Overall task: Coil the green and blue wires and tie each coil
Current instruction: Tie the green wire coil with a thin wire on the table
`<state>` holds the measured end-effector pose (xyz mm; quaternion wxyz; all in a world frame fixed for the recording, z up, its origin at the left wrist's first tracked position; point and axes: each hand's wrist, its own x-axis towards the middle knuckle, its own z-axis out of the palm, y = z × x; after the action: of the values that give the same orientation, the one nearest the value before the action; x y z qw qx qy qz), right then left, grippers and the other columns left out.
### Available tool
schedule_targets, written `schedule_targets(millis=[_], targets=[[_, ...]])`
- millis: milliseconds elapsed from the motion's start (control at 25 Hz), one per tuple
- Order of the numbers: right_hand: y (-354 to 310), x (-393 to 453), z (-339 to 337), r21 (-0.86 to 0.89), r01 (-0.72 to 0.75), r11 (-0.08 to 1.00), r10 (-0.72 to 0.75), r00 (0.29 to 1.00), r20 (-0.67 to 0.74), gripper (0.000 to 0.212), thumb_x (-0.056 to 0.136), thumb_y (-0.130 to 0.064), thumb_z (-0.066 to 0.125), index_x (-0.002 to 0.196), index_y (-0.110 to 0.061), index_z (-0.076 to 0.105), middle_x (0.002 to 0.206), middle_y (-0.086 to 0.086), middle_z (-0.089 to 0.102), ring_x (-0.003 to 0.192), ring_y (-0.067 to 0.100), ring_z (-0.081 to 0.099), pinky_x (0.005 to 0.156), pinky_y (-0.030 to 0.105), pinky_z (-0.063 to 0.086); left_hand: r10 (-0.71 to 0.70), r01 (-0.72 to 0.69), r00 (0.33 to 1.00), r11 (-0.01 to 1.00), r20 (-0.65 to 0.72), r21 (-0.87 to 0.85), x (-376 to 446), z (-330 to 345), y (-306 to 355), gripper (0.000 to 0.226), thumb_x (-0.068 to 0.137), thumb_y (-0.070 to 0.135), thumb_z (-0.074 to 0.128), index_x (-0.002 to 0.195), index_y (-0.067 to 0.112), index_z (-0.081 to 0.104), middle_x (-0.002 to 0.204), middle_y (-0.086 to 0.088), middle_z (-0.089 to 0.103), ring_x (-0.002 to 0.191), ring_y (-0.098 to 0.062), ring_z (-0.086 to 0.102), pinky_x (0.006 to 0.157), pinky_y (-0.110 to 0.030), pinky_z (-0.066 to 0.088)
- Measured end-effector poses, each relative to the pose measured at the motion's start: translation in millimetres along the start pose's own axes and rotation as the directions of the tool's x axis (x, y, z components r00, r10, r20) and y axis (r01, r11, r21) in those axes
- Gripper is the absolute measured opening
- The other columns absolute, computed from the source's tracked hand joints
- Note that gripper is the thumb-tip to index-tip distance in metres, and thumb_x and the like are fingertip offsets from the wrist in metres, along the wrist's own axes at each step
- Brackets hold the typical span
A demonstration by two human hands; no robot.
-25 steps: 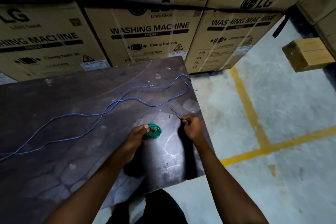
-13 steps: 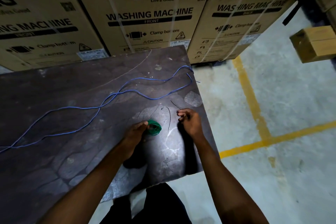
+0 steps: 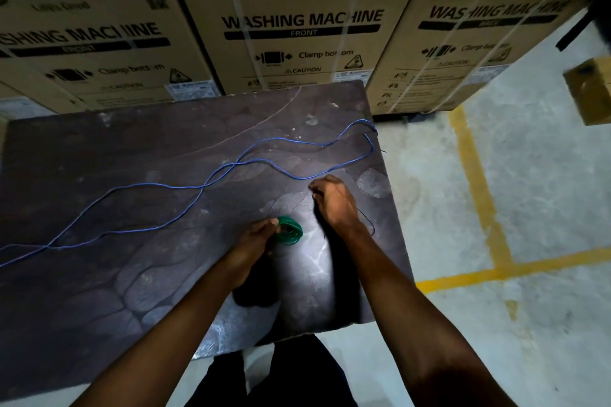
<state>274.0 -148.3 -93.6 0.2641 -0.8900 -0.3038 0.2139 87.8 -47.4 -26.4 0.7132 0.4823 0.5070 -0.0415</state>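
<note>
Green coil (image 3: 290, 230) is gripped by the left hand (image 3: 256, 239) on the counter (image 3: 99, 274); the right hand (image 3: 334, 200), closed on a thin tie (image 3: 368, 223), has been raised farther away. Boxes (image 3: 302, 26) read "LG WASHING MACHINE FRONT".

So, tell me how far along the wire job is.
Done: the green wire is wound into a small coil, pinched by the left hand on the table. In hand: the right hand holds a thin dark tie, not yet around the coil. Left: tying the green coil, then coiling and tying the blue wire, which lies loose across the table.
</note>
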Motion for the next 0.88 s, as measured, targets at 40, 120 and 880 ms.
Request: schedule_targets(millis=[40, 120, 880], targets=[[-1.8, 1.5, 1.5, -0.055, 0.007, 0.998, -0.007, 1.0, 0.002, 0.02, 0.081, -0.018, 0.055, 0.096, -0.019, 0.068, 0.097, 0.003, 0.066, 0.092, 0.028, 0.064, 0.079, 0.037, 0.056, -0.002, 0.002, 1.0, 1.0, 0.0, 0.001, -1.3, -1.7, 0.3, 0.018, 0.105, 0.018, 0.051, 0.092, 0.021, 0.063, 0.084, 0.009, 0.067, 0.079, -0.004, 0.056, 0.061, -0.022, 0.044], [-4.0, 4.9, 3.8, -0.18, 0.065, 0.982, -0.059, 0.998, 0.033, 0.013, 0.076, -0.007, 0.054, 0.084, -0.012, 0.064, 0.091, 0.008, 0.064, 0.087, 0.034, 0.063, 0.071, 0.039, 0.055, -0.003, 0.003, 1.0, 1.0, -0.003, -0.008, -3.6, -5.2, 0.9, 0.021, 0.105, 0.018, 0.051, 0.089, 0.021, 0.063, 0.076, 0.015, 0.07, 0.079, -0.002, 0.055, 0.064, -0.024, 0.041], [11.4, -0.1, 21.7, 0.507, -0.035, 0.861, 0.072, 0.996, -0.053, 0.013, 0.075, -0.011, 0.074, 0.072, -0.024, 0.074, 0.081, 0.009, 0.071, 0.07, 0.016, 0.062, 0.071, 0.03, 0.05, -0.026, 0.034, 0.997, 0.994, 0.073, -0.104, -17.5, -26.8, -19.5, 0.013, 0.104, 0.021, 0.054, 0.101, 0.019, 0.066, 0.087, 0.007, 0.071, 0.079, -0.007, 0.059, 0.06, -0.024, 0.045]])
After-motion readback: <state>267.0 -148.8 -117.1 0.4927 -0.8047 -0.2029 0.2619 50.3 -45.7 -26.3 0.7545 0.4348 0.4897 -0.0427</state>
